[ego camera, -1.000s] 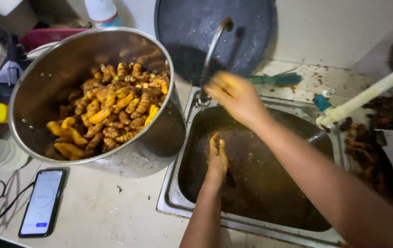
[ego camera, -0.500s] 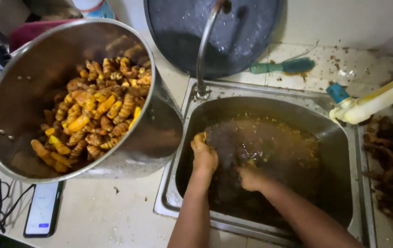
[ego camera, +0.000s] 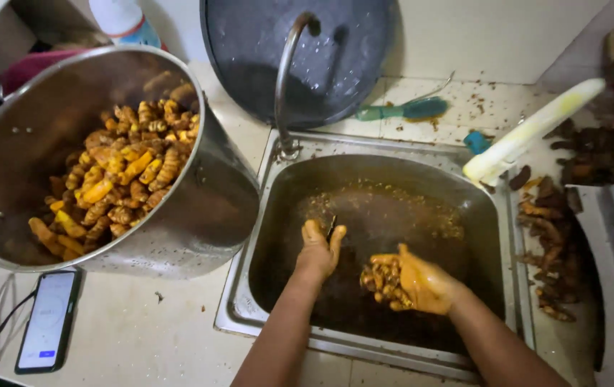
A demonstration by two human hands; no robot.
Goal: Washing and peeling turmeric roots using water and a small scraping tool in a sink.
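Note:
Both my hands are down in a steel sink (ego camera: 264,215) full of brown, muddy water. My left hand (ego camera: 319,249) rests in the water with fingers loosely apart, holding nothing that I can see. My right hand (ego camera: 414,281), stained yellow, is lifted just above the water and cups a clump of small turmeric roots (ego camera: 381,278). To the left of the sink a large steel pot (ego camera: 199,208) stands tilted, holding several yellow-orange turmeric pieces (ego camera: 117,183).
A curved tap (ego camera: 289,86) arches over the sink's back edge, with a dark round pan (ego camera: 335,50) leaning behind it. A green brush (ego camera: 400,110) lies on the tiles. Dark roots (ego camera: 554,251) pile up at the right. A phone (ego camera: 47,319) lies on the counter at lower left.
My right hand came down from the tap into the sink, dipped into the water, and now has risen with a handful of turmeric roots. My left hand stayed in the water.

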